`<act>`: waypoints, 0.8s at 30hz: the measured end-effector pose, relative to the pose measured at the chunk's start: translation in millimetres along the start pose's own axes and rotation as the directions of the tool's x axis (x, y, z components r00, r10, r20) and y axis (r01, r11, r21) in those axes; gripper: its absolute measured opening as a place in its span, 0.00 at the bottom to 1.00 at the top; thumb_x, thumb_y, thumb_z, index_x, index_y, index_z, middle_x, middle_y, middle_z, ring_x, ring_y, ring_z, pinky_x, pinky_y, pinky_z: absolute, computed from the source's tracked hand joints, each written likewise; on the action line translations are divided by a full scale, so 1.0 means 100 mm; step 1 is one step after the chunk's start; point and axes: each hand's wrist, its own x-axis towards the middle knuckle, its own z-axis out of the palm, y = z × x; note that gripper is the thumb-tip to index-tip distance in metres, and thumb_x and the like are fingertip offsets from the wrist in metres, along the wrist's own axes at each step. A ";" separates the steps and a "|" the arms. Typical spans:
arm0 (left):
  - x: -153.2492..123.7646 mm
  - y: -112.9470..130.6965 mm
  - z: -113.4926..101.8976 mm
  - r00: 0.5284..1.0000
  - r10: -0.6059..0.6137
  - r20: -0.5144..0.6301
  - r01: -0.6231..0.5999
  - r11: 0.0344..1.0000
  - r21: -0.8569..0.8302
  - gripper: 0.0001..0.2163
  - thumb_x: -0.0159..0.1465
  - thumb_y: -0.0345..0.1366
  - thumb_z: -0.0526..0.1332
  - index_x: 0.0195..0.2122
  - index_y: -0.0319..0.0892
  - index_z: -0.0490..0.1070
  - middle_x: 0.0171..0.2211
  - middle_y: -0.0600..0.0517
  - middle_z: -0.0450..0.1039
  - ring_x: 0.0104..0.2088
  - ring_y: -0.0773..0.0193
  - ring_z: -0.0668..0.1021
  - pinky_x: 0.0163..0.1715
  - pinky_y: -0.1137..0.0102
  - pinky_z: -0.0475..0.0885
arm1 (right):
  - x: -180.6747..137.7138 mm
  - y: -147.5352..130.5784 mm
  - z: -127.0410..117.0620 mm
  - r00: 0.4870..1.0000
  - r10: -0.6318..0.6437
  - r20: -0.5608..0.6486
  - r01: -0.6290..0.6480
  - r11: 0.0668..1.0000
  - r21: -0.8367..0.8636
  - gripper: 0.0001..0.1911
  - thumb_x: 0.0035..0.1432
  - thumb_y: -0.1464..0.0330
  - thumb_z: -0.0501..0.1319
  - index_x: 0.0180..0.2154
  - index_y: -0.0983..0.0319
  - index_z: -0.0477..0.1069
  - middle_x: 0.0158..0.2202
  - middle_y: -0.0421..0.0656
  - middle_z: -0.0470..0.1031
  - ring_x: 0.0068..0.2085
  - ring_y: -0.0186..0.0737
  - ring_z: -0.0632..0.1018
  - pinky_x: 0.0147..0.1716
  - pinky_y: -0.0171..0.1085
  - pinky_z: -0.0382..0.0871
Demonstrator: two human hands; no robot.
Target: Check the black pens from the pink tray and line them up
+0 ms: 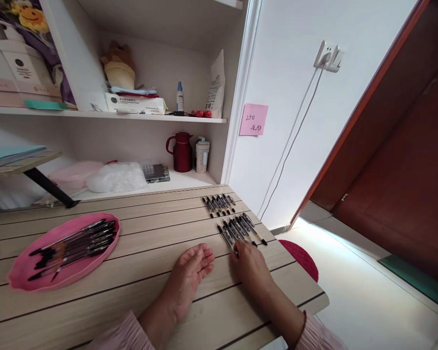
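Observation:
My left hand (194, 272) rests over the table with its palm turned up and inward, fingers loosely stretched and nothing in them. Several black pens lie side by side in a near row (241, 228) by the table's right edge. At the lower left end of that row, my right hand (250, 262) has its fingers curled down on a pen (224, 234); its fingertips are partly hidden. Behind it sits a second row of black pens (219, 205). On the left, a pink tray (111, 253) holds a heap of more pens (78, 245), pointing roughly the same way.
Behind the wooden table (149, 238) stands a white shelf (190, 118) with a dark red jug (183, 151) and a cup (202, 155). A pink note (253, 119) sticks to the wall. A red stool (301, 257) stands beside the table's right edge.

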 end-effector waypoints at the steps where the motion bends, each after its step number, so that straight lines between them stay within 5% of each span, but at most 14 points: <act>1: 0.00 0.00 0.00 1.000 0.000 0.002 0.000 1.000 0.003 0.14 0.53 0.38 0.63 0.40 0.39 0.70 0.40 0.43 0.73 0.42 0.58 0.75 0.46 0.61 0.66 | 0.01 0.00 0.00 1.000 0.003 0.000 -0.003 1.000 -0.004 0.05 0.54 0.74 0.54 0.30 0.63 0.68 0.32 0.45 0.72 0.34 0.37 0.72 0.31 0.33 0.55; 24: -0.02 0.01 0.01 1.000 0.005 0.012 -0.005 0.999 0.046 0.14 0.51 0.38 0.65 0.38 0.39 0.71 0.37 0.44 0.75 0.38 0.60 0.76 0.42 0.64 0.67 | 0.07 -0.03 0.02 0.999 0.050 -0.001 -0.050 0.998 -0.042 0.05 0.56 0.71 0.52 0.34 0.63 0.66 0.34 0.48 0.74 0.37 0.40 0.73 0.32 0.34 0.57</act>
